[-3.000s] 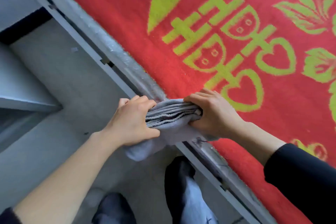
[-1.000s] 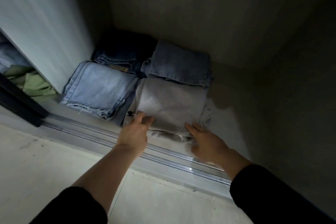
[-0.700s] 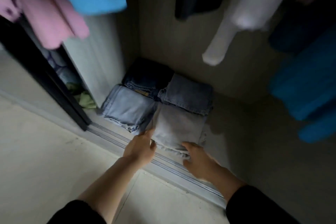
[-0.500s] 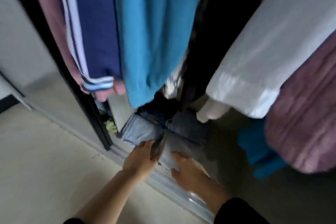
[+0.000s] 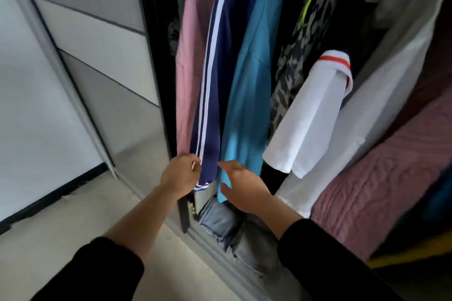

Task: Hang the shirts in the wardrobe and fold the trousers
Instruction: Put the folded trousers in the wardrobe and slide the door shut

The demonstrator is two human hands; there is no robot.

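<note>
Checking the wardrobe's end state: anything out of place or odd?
Nothing spilled or damaged. One quibble: the folded grey trousers sit right against the sliding-door track at the wardrobe floor's front edge, possibly overlapping it, so the door might snag them. The hanging shirts look orderly.

Pale floor (image 5: 61, 239); light wall (image 5: 27, 105) at left, black skirting (image 5: 49, 195) along base.

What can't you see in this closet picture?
The top edge of the head view cuts off the hangers and rail.
The folded jeans are mostly hidden behind the hanging clothes and the right hand with its arm.
Blur hides whether the left hand pinches the navy striped top.
</note>
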